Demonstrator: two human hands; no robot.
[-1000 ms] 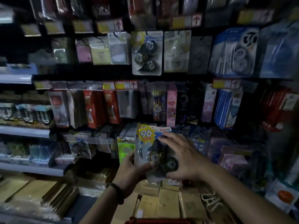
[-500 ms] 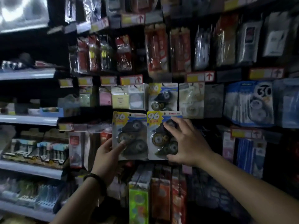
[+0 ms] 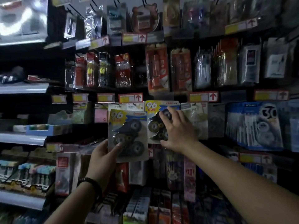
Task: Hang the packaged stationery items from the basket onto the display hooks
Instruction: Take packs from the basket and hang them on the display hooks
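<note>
Two blister packs of dark correction tape with a yellow "96" badge are up at the display wall. My left hand (image 3: pixel 103 159) grips the left pack (image 3: pixel 127 126) by its lower left corner, thumb on the front, a little out from the wall. My right hand (image 3: pixel 178 131) holds the right pack (image 3: pixel 153 113) with fingers spread over its front and the thumb at its bottom edge. That pack's top sits just under a price tag (image 3: pixel 130 98) in the row of hanging packs. Its hook is hidden. The basket is out of view.
Hanging packages fill the wall in rows, each under yellow and red price tags. Blue "30" packs (image 3: pixel 258 125) hang to the right, and red packs (image 3: pixel 157 68) above. Grey shelves (image 3: pixel 22 138) with small items run along the left. The scene is dim.
Both hands have risen from low down to the hook row. The packs, first held together, are now apart with one in each hand. The right pack has moved up against the row.
</note>
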